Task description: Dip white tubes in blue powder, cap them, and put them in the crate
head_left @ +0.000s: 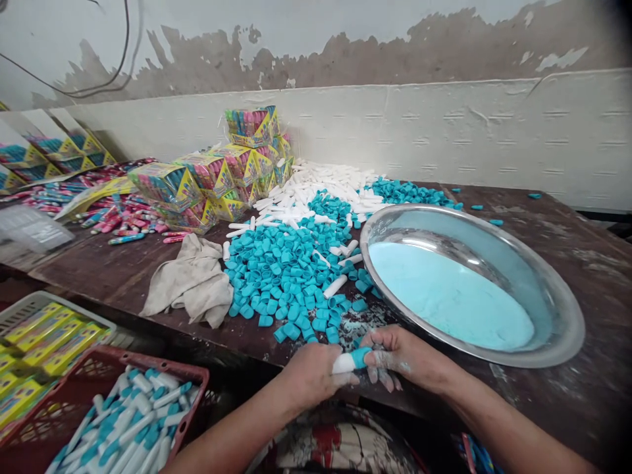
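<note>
Both hands meet at the table's near edge around one white tube with a blue cap (351, 360). My left hand (312, 374) is closed round the white end. My right hand (399, 355) pinches the blue cap end, fingers dusted with powder. Just beyond them lies a heap of loose blue caps (286, 276), with a pile of white tubes (320, 187) farther back. A wide metal bowl (557, 329) of pale blue powder sits to the right of my hands.
A crumpled cloth (192, 280) lies left of the caps. Stacked colourful packs (222, 174) stand at the back. Below the table on the left are a red basket of capped tubes (133, 411) and a white crate of yellow boxes (39, 342).
</note>
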`<state>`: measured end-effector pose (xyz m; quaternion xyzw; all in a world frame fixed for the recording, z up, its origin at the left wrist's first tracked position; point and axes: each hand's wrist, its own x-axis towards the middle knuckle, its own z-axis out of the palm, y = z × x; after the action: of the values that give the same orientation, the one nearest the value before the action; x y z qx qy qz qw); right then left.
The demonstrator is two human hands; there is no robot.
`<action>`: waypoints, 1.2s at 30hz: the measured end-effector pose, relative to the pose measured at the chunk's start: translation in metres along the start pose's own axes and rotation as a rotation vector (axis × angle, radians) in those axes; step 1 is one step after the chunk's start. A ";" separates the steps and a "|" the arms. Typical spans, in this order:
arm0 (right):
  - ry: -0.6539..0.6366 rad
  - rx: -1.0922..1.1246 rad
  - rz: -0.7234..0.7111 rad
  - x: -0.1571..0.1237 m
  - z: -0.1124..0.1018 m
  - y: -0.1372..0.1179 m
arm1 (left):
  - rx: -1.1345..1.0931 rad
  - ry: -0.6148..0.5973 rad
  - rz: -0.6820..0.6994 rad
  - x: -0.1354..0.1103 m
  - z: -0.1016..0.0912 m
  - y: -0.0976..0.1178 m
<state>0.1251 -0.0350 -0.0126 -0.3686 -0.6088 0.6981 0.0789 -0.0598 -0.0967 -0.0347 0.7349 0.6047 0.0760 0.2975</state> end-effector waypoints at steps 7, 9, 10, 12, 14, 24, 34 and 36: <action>0.066 -0.077 0.042 0.000 0.008 0.002 | 0.140 -0.022 -0.032 0.008 0.003 0.009; 0.102 -0.076 0.033 0.003 0.011 0.003 | 0.139 -0.029 -0.035 0.011 0.003 0.010; 0.122 -0.078 0.024 0.004 0.011 0.003 | 0.144 -0.028 -0.037 0.012 0.002 0.010; 0.169 -0.095 -0.004 0.007 0.013 0.003 | 0.155 -0.012 -0.047 0.014 0.001 0.012; 0.213 -0.124 -0.038 0.009 0.013 0.003 | 0.158 0.008 -0.057 0.015 -0.001 0.013; 0.270 -0.295 -0.167 0.017 0.017 0.010 | 0.150 0.034 -0.056 0.017 -0.001 0.011; 0.284 -0.319 -0.160 0.004 0.017 0.011 | -0.104 0.331 -0.349 -0.086 -0.044 -0.068; 0.260 -0.283 -0.102 0.001 0.007 0.016 | -0.069 0.401 -0.568 -0.137 -0.047 -0.109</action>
<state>0.1254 -0.0432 -0.0276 -0.4317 -0.7035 0.5470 0.1396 -0.2097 -0.1987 -0.0200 0.4974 0.8285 0.1533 0.2066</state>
